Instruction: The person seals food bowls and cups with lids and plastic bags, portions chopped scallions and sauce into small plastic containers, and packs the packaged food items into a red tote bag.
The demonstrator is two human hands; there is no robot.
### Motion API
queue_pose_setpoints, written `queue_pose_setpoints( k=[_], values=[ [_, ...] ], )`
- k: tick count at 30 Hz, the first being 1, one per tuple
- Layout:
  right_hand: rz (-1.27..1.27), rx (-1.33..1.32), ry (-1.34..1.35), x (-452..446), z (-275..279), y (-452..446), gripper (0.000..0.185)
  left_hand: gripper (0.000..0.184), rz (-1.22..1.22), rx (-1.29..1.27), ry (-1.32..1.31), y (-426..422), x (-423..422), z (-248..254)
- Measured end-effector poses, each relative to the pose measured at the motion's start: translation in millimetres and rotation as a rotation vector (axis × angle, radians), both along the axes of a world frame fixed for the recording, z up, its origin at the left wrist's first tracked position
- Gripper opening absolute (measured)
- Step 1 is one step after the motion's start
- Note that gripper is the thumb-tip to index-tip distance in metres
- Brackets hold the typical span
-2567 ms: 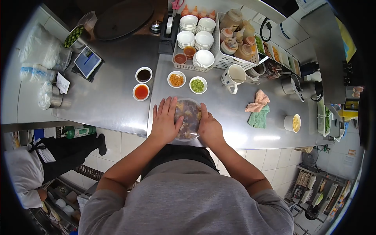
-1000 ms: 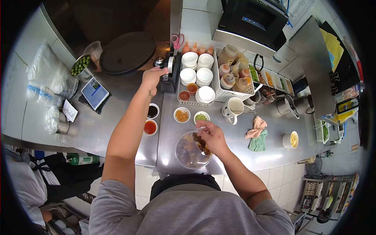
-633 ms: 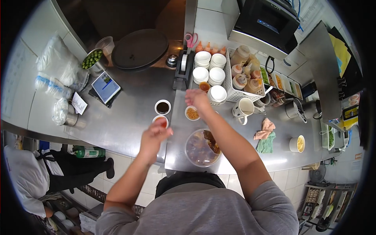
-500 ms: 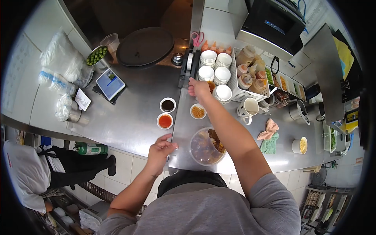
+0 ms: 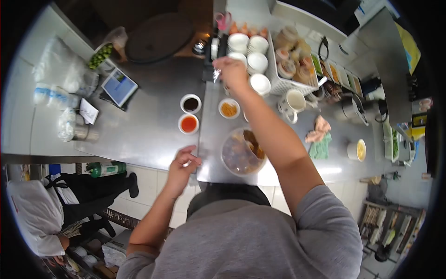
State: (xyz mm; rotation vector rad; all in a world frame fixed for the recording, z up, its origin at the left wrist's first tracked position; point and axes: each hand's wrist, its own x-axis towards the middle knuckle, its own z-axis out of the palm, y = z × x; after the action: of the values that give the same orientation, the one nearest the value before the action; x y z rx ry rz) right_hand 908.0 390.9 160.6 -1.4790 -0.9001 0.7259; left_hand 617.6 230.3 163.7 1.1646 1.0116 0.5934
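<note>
My right hand (image 5: 231, 72) reaches over the back of the counter beside a black tape dispenser (image 5: 211, 56). Its fingers pinch a short, shiny strip of clear tape (image 5: 216, 75). My left hand (image 5: 182, 166) hovers at the counter's front edge, fingers loosely bent and thumb apart, with nothing clearly visible in it. Right of that hand sits a round clear plastic tub (image 5: 232, 156) with brown food inside, partly covered by my right forearm. Small white cups hold dark sauce (image 5: 190, 103), red sauce (image 5: 188, 123) and golden crumbs (image 5: 228, 109).
Stacked white bowls (image 5: 257, 63) and a white basket (image 5: 290, 87) of squeeze bottles stand behind my right arm. A mug (image 5: 292, 104), pink cloth (image 5: 319, 129) and yellow-filled cup (image 5: 357, 150) are to the right. A tablet (image 5: 120, 87) leans at left; another person (image 5: 35, 209) is below it.
My right hand has pulled slightly away from the dispenser, and a shiny strip now shows at its fingers. My left hand stays near the counter edge. The view has tilted, shifting everything upward.
</note>
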Motion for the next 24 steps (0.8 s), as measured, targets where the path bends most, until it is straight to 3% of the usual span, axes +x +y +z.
queue_pose_setpoints(
  k=[2,4,8,9,11,12,13,17,19,24],
  values=[
    [-0.156,0.073,0.125,18,65,-79,0.015,0.008,-0.168,0.238,0.112,4,-7,16],
    [-0.331,0.117,0.105,41,75,-155,0.019,0.010,-0.257,0.334,0.189,5,-7,23],
    [-0.544,-0.082,0.122,63,11,-263,0.014,0.010,-0.419,0.444,0.293,10,16,11],
    [-0.562,-0.126,0.075,64,-23,-277,0.012,0.010,-0.454,0.485,0.446,14,23,-7],
    [-0.581,-0.301,0.003,55,-78,-290,0.014,0.011,-0.508,0.536,0.594,17,36,-42],
    [-0.595,-0.413,-0.039,43,-90,-287,0.017,0.012,-0.519,0.553,0.512,20,41,-59],
    [-0.564,-0.374,-0.268,32,-106,-285,0.017,0.013,-0.531,0.569,0.431,24,47,-72],
    [-0.343,-0.404,-0.614,-4,-89,-273,0.014,0.012,-0.526,0.823,0.462,21,64,-89],
    [-0.346,-0.417,-0.593,-4,-85,-272,0.014,0.024,-0.453,0.954,0.639,5,70,-96],
    [-0.411,-0.401,-0.571,-4,-94,-275,0.015,0.028,-0.281,1.118,0.802,-23,89,-84]
  ],
)
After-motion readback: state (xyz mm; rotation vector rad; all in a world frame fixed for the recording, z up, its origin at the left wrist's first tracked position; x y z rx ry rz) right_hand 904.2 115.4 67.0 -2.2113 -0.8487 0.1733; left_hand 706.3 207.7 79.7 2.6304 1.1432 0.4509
